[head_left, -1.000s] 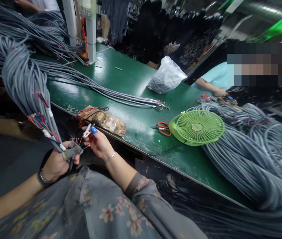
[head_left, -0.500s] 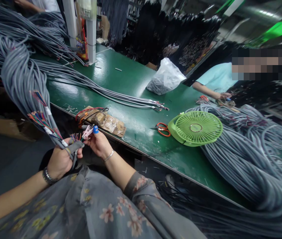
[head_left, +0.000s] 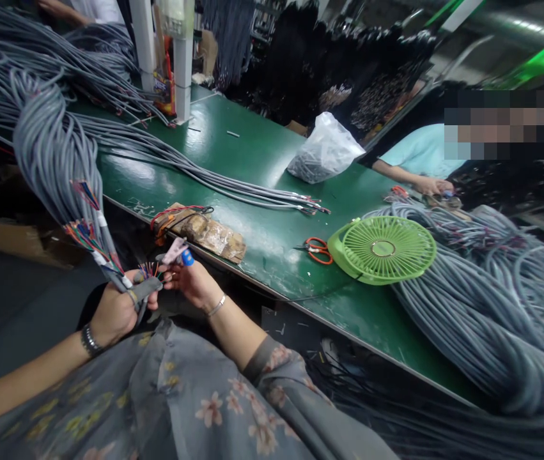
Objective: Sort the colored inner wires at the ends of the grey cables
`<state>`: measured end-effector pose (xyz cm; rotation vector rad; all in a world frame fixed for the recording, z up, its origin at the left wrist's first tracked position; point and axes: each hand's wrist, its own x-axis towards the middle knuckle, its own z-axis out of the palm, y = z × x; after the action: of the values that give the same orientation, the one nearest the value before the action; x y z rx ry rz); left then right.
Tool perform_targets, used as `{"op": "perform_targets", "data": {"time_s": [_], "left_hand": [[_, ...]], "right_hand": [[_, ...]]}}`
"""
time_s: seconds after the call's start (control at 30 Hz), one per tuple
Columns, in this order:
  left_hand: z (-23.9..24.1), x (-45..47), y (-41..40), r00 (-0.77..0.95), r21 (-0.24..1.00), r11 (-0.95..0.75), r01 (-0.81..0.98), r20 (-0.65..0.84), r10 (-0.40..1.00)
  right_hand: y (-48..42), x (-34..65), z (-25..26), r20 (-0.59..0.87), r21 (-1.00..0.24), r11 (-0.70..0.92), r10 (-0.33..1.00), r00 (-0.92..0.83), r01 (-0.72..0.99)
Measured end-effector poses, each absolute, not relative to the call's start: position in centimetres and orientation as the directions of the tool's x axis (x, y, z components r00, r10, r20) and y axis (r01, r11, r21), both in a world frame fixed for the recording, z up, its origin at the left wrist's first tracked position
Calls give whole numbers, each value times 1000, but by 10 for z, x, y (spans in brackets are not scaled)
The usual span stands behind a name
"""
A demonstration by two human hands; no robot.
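My left hand (head_left: 116,310) is closed around a grey cable (head_left: 143,291) near its end, where a fan of thin coloured wires (head_left: 149,269) sticks out. My right hand (head_left: 197,284) is just to the right of these wires, fingers bent, with a blue cover on one fingertip. It pinches a small pale pink tool (head_left: 174,251), whose exact kind I cannot make out. Next to my left hand hangs a thick bundle of grey cables (head_left: 55,147); several of its ends show coloured wires and white wraps.
On the green table (head_left: 252,160) are a tape-wrapped block (head_left: 211,236), orange-handled scissors (head_left: 318,250), a green fan (head_left: 383,249) and a plastic bag (head_left: 324,150). Grey cables (head_left: 482,319) are heaped at the right. A co-worker (head_left: 420,150) handles something across the table.
The whole view has shifted slightly. My right hand and the pink tool have tilted and dipped a little beside the wires. My left hand keeps its hold on the cable.
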<state>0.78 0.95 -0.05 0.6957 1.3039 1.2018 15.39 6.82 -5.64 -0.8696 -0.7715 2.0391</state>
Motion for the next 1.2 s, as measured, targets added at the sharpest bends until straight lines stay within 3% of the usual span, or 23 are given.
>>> {"op": "perform_targets", "data": {"time_s": [0.2,0.6,0.77,0.97,1.2], "left_hand": [[-10,1,6,-80,953,255,-164,-270,960],[-16,-4,5,-38,952,267,-153,-275,961],[-14,-4,4,-54,962,217,-163,-229,972],[-7,-2,9,-107,941,229,-250,-262,959],[0,0,22,-69,926,248,-286,-278,958]], "right_hand": [[53,160,-54,-221,-850,-413,843,-490,-328],[45,157,-50,-180,-858,-364,873,-453,-361],[47,160,-50,-247,-848,-405,873,-421,-343],[69,164,-47,-381,-716,-535,838,-390,-449],[82,148,-43,-353,-763,-445,895,-274,-469]]}}
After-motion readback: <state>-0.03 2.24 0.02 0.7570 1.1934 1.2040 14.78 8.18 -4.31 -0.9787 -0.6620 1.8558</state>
